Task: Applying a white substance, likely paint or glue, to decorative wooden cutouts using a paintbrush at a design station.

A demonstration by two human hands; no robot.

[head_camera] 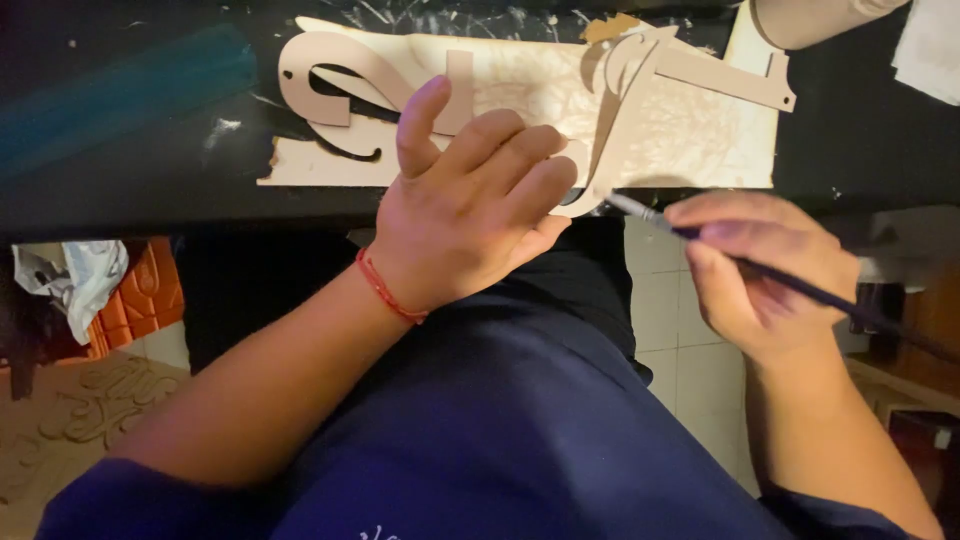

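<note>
A pale wooden cut-out of curling letter shapes lies on a flat light board on a dark worktop. My left hand rests on the cut-out's lower middle, fingers bent and pressing it down; a red thread band circles that wrist. My right hand holds a thin dark-handled paintbrush, its metal ferrule and tip touching the lower edge of the tall curved piece near the table's front edge.
A roll-like pale object sits at the top right, with white cloth beside it. More carved wooden pieces lie on the floor at left, next to an orange crate and crumpled white plastic. White floor tiles show below.
</note>
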